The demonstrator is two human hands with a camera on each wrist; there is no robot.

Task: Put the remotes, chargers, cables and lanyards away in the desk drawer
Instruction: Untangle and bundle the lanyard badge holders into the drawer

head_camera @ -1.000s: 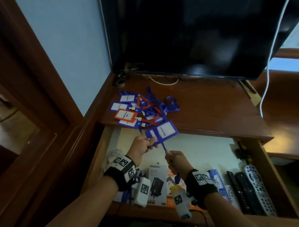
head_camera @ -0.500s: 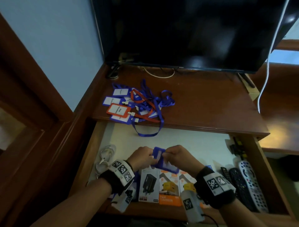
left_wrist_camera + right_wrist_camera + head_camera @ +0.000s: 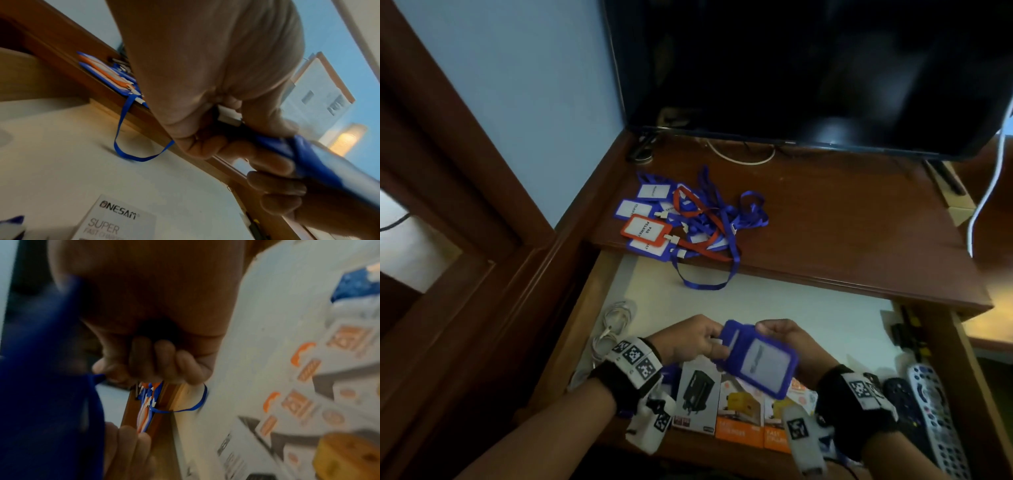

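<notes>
Head view shows the desk (image 3: 842, 226) under a dark television (image 3: 808, 68), with its drawer (image 3: 784, 308) pulled open toward the viewer. Remotes (image 3: 931, 404) lie at the drawer's right, boxed chargers (image 3: 700, 394) along the near edge and a coiled white cable (image 3: 613, 322) at the left. A pile of lanyards (image 3: 688, 219) sits on the desk's near left, one blue loop hanging over the edge into the drawer. Above the charger boxes, both hands hold one blue badge holder (image 3: 760, 359): the left hand (image 3: 688, 339) pinches its clip end, fingers curled round it, and the right hand (image 3: 787, 339) grips the far edge; where its strap runs is lost in blur, probably bunched in the hands. The step in hand looks like stowing this lanyard. Next, it likely needs lowering onto bare drawer floor, then releasing, before reaching for the pile.
</notes>
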